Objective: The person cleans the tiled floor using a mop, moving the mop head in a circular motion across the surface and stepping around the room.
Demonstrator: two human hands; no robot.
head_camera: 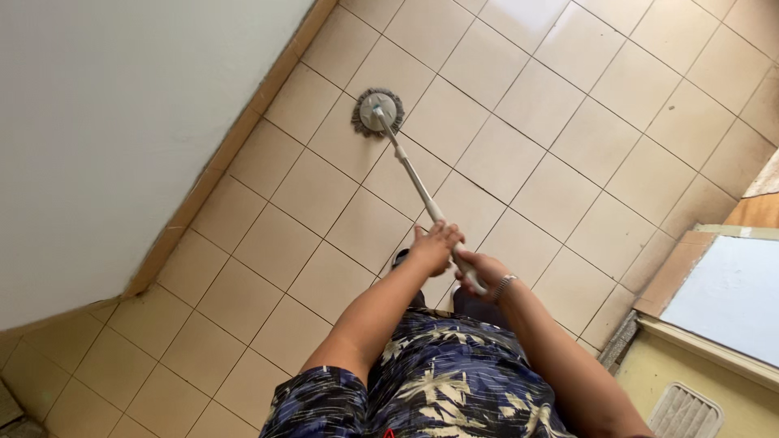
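Both hands clench the long white mop handle (418,186): the left hand (434,246) is wrapped around it higher up the pole, and the right hand (479,270), with a metal watch at the wrist, closes on the near end. At its far end, the round grey mop head (377,112) rests on the beige tiled floor (584,130), well away from both hands and near the brown skirting (243,130). Pushed further, it could knock the skirting; the floor's sheen suggests a slip risk.
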